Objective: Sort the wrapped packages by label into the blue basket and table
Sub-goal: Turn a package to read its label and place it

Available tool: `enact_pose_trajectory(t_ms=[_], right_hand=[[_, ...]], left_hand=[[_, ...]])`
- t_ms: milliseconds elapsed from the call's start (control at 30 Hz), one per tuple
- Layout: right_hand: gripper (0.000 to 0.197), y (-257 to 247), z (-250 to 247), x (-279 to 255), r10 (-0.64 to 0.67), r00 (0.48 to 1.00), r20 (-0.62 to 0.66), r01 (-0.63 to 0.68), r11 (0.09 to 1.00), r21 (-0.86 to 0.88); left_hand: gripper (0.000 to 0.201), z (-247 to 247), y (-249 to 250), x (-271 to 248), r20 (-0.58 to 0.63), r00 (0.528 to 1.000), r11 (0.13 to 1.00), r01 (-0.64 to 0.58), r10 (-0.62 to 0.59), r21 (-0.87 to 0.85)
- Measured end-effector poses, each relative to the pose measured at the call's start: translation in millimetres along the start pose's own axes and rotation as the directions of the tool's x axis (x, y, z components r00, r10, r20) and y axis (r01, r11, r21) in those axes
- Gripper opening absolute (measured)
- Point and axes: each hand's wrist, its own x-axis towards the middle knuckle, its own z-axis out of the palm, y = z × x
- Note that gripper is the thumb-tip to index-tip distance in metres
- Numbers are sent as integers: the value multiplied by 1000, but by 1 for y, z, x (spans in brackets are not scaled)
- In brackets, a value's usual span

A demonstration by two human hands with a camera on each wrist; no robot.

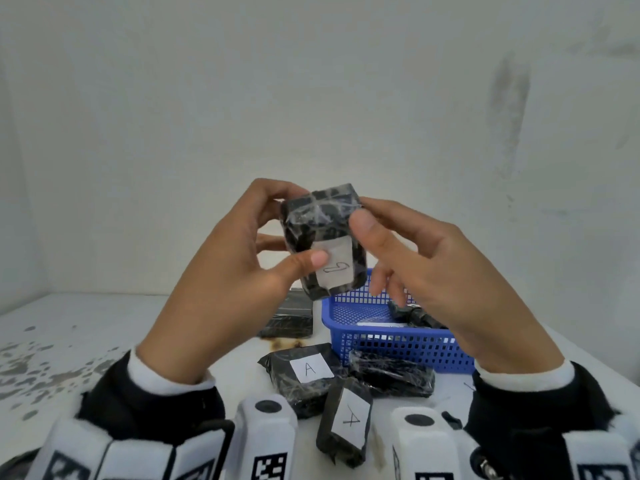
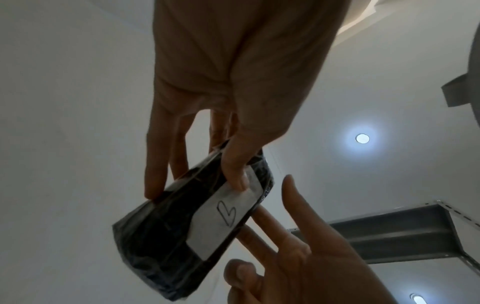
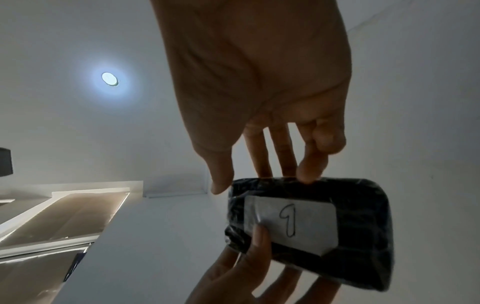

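Black plastic film, crinkled and glossy under clear tape, wraps the package [image 1: 323,237] that both hands hold up in the air above the worktop [image 1: 104,327], well over the blue basket [image 1: 391,337]. The left hand [image 1: 221,282] has its thumb pressed on the edge of the white paper label [image 1: 335,266] while its fingers [image 2: 155,174] curl round the back and far edge, so the package is pinched between thumb and fingers. The right hand [image 1: 433,271] pinches the upper right corner between thumb and forefinger; its other fingers [image 1: 384,285] hang loosely spread below, touching nothing. Both palms face inward, wrists raised, in dark sleeves with white cuffs. The package is a rounded, brick-like block, its long axis running roughly up and down and tilted a little, top end away from the person, the labelled face turned toward the head camera. The label carries a single hand-drawn mark that I cannot read for certain. Below, the mesh-walled plastic basket sits to the right on the pale, speckled worktop and holds at least one dark package [image 1: 415,315]. Just in front of it lie more black-wrapped packages, two with labels reading A [image 1: 310,368] [image 1: 349,417], one unlabelled face up [image 1: 391,375], and another farther back left of the basket [image 1: 291,317].
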Motion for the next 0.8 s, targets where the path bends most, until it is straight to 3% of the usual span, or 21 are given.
enact_pose_trajectory(t_ms=[133,267,433,600,733,800], right_hand=[[33,4,5,2,-3,999,-40,7,995,102],[47,4,4,2,-3,999,-33,8,990,141],[47,5,6,2,-28,1000,-13,29,990,141],[45,5,7,1,-53,998,-26,56,991,123],[33,5,7,0,-85,996,-11,85,992,95],[27,5,7,1,-101,994,-32,104,990,97]], left_hand=[[49,0,0,0,19,999,996,37,-36,-77],[43,-3,4,-1,23,999,990,34,-32,-140],[27,-2,4,-1,55,995,978,87,-78,-188],[38,0,9,-3,30,996,982,90,-86,-164],[47,-2,10,-3,43,977,958,214,-210,-189],[34,-5,12,-4,85,971,954,235,-223,-184]])
